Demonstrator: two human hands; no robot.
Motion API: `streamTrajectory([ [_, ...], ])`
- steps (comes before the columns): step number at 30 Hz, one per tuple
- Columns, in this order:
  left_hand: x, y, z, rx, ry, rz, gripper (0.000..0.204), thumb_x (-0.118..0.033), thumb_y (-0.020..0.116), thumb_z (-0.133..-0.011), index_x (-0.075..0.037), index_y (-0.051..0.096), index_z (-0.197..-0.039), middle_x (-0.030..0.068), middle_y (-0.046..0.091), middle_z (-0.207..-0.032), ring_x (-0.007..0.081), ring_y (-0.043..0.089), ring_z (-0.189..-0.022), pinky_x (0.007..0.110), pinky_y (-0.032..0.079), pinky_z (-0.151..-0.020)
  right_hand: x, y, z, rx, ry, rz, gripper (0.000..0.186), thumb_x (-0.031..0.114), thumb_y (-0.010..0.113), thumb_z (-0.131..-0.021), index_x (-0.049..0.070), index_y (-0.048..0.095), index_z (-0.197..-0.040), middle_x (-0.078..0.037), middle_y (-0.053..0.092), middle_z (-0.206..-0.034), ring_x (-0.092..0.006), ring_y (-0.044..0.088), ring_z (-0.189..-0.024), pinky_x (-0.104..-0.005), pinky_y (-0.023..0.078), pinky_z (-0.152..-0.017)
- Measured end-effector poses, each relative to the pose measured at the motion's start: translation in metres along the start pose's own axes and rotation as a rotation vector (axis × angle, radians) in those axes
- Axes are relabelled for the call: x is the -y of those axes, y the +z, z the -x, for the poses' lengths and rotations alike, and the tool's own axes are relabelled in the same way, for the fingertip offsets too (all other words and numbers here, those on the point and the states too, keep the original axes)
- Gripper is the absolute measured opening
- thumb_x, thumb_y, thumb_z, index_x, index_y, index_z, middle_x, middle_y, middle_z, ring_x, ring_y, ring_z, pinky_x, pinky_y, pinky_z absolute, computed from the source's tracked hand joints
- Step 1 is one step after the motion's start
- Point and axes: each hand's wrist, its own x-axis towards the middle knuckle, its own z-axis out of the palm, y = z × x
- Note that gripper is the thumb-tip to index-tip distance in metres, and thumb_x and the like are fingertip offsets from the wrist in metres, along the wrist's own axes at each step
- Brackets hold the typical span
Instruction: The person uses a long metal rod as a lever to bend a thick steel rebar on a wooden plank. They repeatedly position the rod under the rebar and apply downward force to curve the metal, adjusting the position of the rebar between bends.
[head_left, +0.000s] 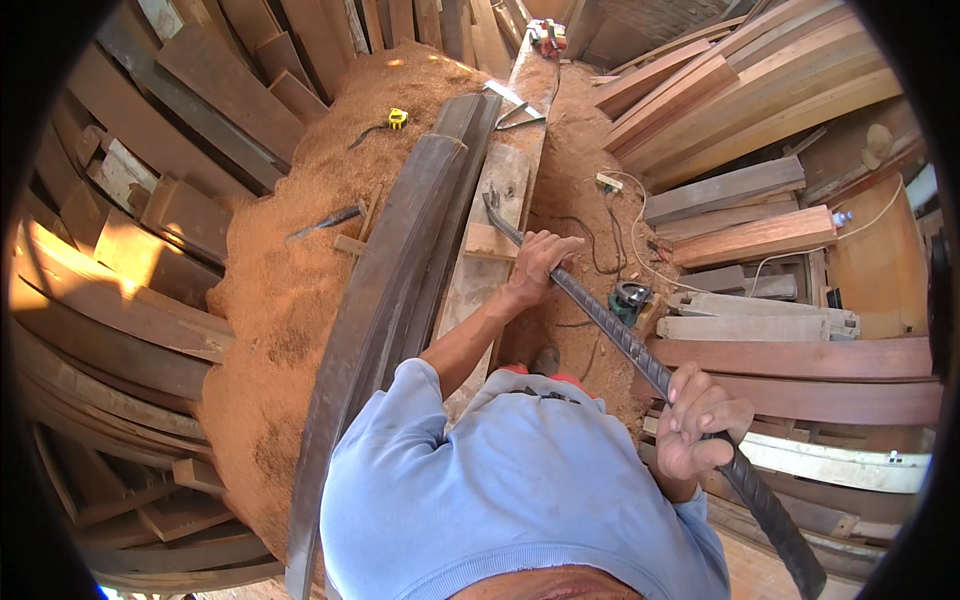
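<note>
A long dark crowbar (622, 335) with a ribbed shaft runs slantwise across the scene. My left hand (545, 262) grips it near its curved far end. My right hand (700, 420) is closed round the shaft farther down, and the thick near end sticks out beyond it to the lower right. The bar's hooked tip hangs over, or rests on, a pale plank (507, 165) that has small dark bits on top; contact cannot be made out. Just under the bar, beside my left hand, a short wood block (491, 242) lies across the plank. Long dark boards (400, 240) lie left of it.
Sawdust (270, 330) covers the floor. A yellow tape measure (398, 119) lies on it, with a dark-handled tool (340, 217) nearer. On the right are a green power tool (628, 300), cords (618, 240) and stacked timber (790, 360). A red machine (547, 38) sits at the far end.
</note>
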Motion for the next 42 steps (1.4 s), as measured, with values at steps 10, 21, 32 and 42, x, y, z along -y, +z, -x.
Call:
streamTrajectory([
  [10, 0.003, -0.014, -0.025, 0.017, -0.048, 0.039, 0.034, -0.008, 0.071, -0.086, -0.01, 0.067, -0.119, 0.0107, 0.07, -0.094, 0.0305, 0.065, -0.086, 0.043, 0.046, -0.079, -0.011, 0.015, -0.056, -0.023, 0.0, -0.05, 0.047, 0.053, 0.061, -0.098, 0.009, 0.048, -0.094, 0.004, 0.042, -0.065, -0.0095, 0.043, -0.054, -0.0321, 0.042, -0.063],
  [21, -0.013, -0.023, -0.002, -0.099, -0.08, -0.205, 0.034, -0.021, 0.076, -0.085, -0.01, 0.067, -0.116, 0.011, 0.064, -0.092, 0.0338, 0.061, -0.093, 0.046, 0.044, -0.083, -0.005, 0.021, -0.031, 0.107, -0.059, -0.131, 0.052, 0.054, 0.072, -0.091, 0.006, 0.053, -0.096, 0.001, 0.047, -0.07, -0.011, 0.047, -0.058, -0.0321, 0.044, -0.065],
  [32, -0.11, -0.04, 0.007, 0.057, -0.308, -0.41, 0.091, -0.033, 0.083, -0.075, -0.005, 0.038, -0.149, 0.0229, 0.059, -0.119, 0.04, 0.054, -0.115, 0.052, 0.041, -0.102, 0.047, -0.013, -0.055, 0.132, -0.155, -0.138, 0.032, 0.034, 0.061, -0.104, 0.003, 0.053, -0.103, 0.001, 0.044, -0.067, -0.0053, 0.038, -0.051, -0.0272, 0.037, -0.052],
  [42, -0.216, -0.132, 0.022, -0.449, -0.318, 0.528, 0.07, -0.025, 0.071, -0.079, -0.004, 0.048, -0.141, 0.0096, 0.059, -0.118, 0.0171, 0.053, -0.103, 0.033, 0.043, -0.094, 0.055, 0.048, -0.053, 0.24, -0.293, -0.018, 0.017, 0.018, 0.071, -0.096, 0.007, 0.062, -0.087, 0.002, 0.059, -0.065, -0.0084, 0.056, -0.054, -0.0286, 0.048, -0.05],
])
